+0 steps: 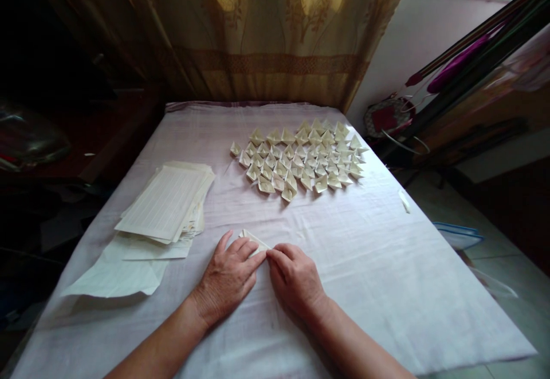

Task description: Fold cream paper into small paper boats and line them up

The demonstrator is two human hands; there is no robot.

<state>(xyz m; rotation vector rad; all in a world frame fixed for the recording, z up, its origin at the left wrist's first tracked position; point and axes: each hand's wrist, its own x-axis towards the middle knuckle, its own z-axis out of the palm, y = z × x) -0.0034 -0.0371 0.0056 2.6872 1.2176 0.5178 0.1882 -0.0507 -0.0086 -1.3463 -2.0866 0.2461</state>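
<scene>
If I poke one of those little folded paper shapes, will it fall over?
Probably it would slide or tip. The folded paper shapes look small and thin, so they are likely very light. Several already lean on the cloth. Their creased walls would probably squash if pinched.

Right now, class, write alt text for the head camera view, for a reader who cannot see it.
A person's left hand and right hand press a small folded cream paper piece onto a table covered in pale cloth. A stack of lined cream paper sheets lies to the left, and many folded cream paper shapes cluster farther back.
</scene>
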